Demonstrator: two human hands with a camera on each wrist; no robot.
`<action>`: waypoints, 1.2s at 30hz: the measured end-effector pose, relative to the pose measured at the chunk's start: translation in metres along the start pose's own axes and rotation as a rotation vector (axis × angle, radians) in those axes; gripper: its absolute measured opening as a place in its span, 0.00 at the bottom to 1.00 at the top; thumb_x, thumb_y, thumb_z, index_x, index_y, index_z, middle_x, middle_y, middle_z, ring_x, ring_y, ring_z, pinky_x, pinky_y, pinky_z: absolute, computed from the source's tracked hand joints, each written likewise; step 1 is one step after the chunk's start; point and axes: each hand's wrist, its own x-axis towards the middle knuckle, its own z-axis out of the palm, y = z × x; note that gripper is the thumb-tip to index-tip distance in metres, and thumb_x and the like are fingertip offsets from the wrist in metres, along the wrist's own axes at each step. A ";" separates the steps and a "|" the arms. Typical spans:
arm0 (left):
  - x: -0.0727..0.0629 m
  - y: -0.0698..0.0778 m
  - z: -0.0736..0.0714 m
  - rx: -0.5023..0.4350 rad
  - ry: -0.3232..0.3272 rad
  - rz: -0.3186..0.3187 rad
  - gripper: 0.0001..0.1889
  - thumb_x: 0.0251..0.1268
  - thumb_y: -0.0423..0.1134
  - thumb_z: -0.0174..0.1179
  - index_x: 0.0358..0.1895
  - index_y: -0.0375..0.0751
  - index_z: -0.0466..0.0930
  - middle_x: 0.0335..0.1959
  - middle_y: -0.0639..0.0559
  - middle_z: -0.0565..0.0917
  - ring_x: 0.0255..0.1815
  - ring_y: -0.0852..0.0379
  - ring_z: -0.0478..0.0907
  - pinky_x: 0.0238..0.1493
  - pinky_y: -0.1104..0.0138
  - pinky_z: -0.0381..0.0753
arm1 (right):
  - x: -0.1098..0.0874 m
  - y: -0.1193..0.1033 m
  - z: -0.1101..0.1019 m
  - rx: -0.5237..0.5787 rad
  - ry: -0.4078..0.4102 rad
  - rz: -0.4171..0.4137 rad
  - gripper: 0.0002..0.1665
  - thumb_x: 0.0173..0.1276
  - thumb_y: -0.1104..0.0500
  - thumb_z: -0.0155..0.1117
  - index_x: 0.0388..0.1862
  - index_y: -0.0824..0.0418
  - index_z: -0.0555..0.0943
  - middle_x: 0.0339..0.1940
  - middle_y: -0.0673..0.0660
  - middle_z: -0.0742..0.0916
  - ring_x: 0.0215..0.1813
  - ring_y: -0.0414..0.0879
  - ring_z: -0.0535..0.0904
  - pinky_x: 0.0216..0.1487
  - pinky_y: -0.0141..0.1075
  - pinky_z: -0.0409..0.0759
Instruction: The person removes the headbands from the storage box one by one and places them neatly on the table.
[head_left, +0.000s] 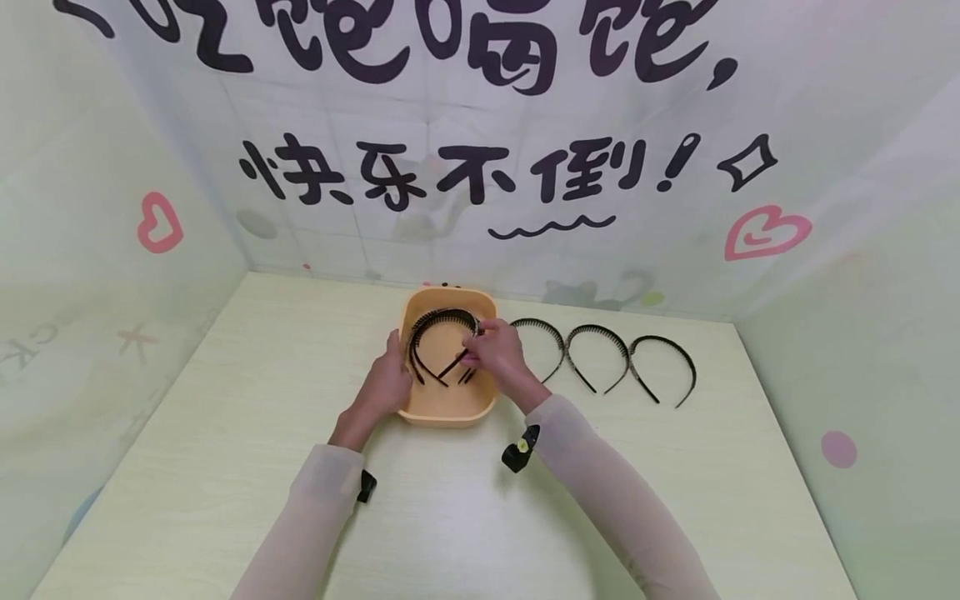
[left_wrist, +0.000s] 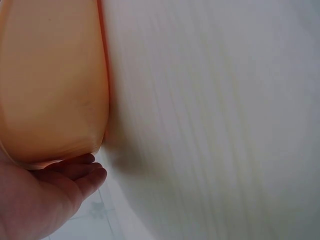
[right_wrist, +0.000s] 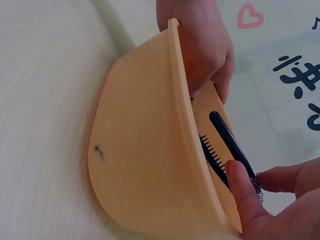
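Note:
An orange plastic basin [head_left: 448, 419] stands on the table, with black toothed headbands [head_left: 415, 367] lying inside it. My left hand [head_left: 387, 379] holds the basin at its left side; in the left wrist view its fingers [left_wrist: 90, 181] lie along the outer wall. At the right rim, my right hand [head_left: 498, 350] pinches a black headband [right_wrist: 229, 135] between thumb and fingers. One smooth end of that headband points into the basin, and a glittery part shows at the fingertips. The basin's near wall hides much of the inside in the right wrist view.
Three more headbands lie in a row right of the basin: one beside my right hand [head_left: 540, 323], a middle one [head_left: 597, 330] and a far right one [head_left: 665, 340]. A printed cloth [head_left: 450, 242] hangs behind the table [head_left: 450, 517] and along both sides.

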 end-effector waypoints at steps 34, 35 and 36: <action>-0.001 0.001 0.000 -0.007 -0.007 0.001 0.36 0.69 0.27 0.35 0.79 0.38 0.35 0.59 0.21 0.74 0.35 0.45 0.84 0.30 0.62 0.81 | -0.014 0.009 -0.079 0.029 -0.032 -0.011 0.32 0.73 0.70 0.56 0.74 0.61 0.65 0.60 0.74 0.80 0.56 0.65 0.81 0.50 0.44 0.84; -0.001 0.001 0.000 -0.009 -0.008 0.000 0.36 0.69 0.27 0.35 0.79 0.38 0.35 0.59 0.22 0.74 0.35 0.45 0.84 0.30 0.62 0.81 | -0.016 0.009 -0.081 0.033 -0.035 -0.008 0.32 0.72 0.70 0.56 0.75 0.62 0.65 0.60 0.74 0.80 0.56 0.65 0.81 0.50 0.44 0.83; -0.001 0.001 0.000 -0.010 -0.009 0.000 0.36 0.69 0.27 0.35 0.79 0.38 0.35 0.59 0.22 0.75 0.34 0.46 0.84 0.30 0.62 0.81 | -0.017 0.009 -0.082 0.037 -0.037 -0.003 0.32 0.72 0.70 0.56 0.74 0.62 0.65 0.60 0.74 0.80 0.56 0.65 0.81 0.50 0.43 0.84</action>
